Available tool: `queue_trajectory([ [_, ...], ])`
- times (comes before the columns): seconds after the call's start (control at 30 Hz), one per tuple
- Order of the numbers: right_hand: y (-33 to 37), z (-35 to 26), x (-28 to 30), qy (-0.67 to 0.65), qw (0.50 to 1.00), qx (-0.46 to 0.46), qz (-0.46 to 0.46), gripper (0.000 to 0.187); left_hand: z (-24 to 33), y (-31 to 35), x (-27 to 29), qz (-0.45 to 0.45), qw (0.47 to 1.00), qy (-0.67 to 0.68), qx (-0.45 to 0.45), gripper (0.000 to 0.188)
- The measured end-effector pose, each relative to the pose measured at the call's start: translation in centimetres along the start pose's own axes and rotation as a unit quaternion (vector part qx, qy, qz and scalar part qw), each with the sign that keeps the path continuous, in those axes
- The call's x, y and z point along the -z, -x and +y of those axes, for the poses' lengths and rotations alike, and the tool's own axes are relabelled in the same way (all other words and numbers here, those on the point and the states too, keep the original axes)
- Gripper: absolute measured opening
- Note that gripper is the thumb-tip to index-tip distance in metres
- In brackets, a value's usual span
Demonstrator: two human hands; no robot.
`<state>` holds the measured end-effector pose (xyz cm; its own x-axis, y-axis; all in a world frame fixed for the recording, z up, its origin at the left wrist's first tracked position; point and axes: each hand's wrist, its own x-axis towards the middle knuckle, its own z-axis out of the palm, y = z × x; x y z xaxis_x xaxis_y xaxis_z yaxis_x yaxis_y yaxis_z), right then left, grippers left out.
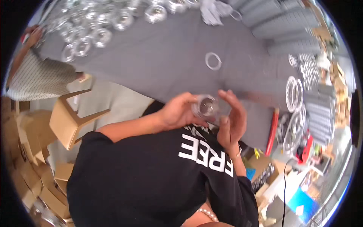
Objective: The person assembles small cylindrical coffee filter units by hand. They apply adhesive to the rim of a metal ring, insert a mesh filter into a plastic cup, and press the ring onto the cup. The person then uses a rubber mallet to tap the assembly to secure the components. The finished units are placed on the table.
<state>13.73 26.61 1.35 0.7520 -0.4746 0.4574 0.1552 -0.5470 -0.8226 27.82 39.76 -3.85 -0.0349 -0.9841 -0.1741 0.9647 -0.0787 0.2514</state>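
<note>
In front of my chest, my left hand (179,110) grips a clear, round, cup-like container (207,106) by its left side. The open end of the container faces up toward me; slight blur hides its finer detail. Just right of it is my right hand (235,120), fingers stretched and thumb apart, holding nothing. Whether the right thumb touches the container I cannot tell. Beyond my hands a thin clear ring (213,61) lies flat on the grey-covered table (151,64).
Many shiny clear round pieces (101,37) crowd the far left. Grey stacks (291,26) line the far right, with larger rings (294,94) nearer. A red bar (272,132) lies by the right edge. A wooden stool (68,121) and another person (39,75) are at left.
</note>
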Motion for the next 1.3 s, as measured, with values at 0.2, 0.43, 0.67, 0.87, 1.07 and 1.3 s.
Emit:
queue_trajectory([
  [0.2, 0.6, -1.3, 0.9, 0.304, 0.945, 0.092, -0.08, 0.032, 0.1, -0.6, -1.1, -0.008, 1.0, 0.026, 0.007, 0.05],
  [0.43, 1.8, 0.2, 0.1, 0.268, 0.952, 0.087, -0.12, 0.028, -0.6, -0.5, -1.8, 0.109, 0.971, -0.213, -0.02, 0.043],
  [0.67, 0.5, -3.8, 8.0, 0.093, 0.96, 0.238, 0.116, 0.053, 6.2, -1.5, -8.2, -0.146, 0.819, -0.534, -0.15, 0.078],
  [0.87, -10.0, -6.7, 13.3, 0.291, 0.951, 0.091, 0.046, 0.074, 7.7, -7.9, -14.4, -0.077, 0.708, -0.54, -0.448, 0.069],
  [1.07, -9.4, -3.7, 14.2, 0.042, 0.986, 0.029, 0.161, 0.087, 7.0, -12.9, -16.3, -0.118, 0.623, -0.632, -0.447, 0.075],
  [1.3, -1.5, 10.5, 14.6, 0.356, 0.902, -0.212, 0.12, 0.08, 4.5, -14.0, -14.9, -0.134, 0.763, -0.498, -0.389, 0.072],
])
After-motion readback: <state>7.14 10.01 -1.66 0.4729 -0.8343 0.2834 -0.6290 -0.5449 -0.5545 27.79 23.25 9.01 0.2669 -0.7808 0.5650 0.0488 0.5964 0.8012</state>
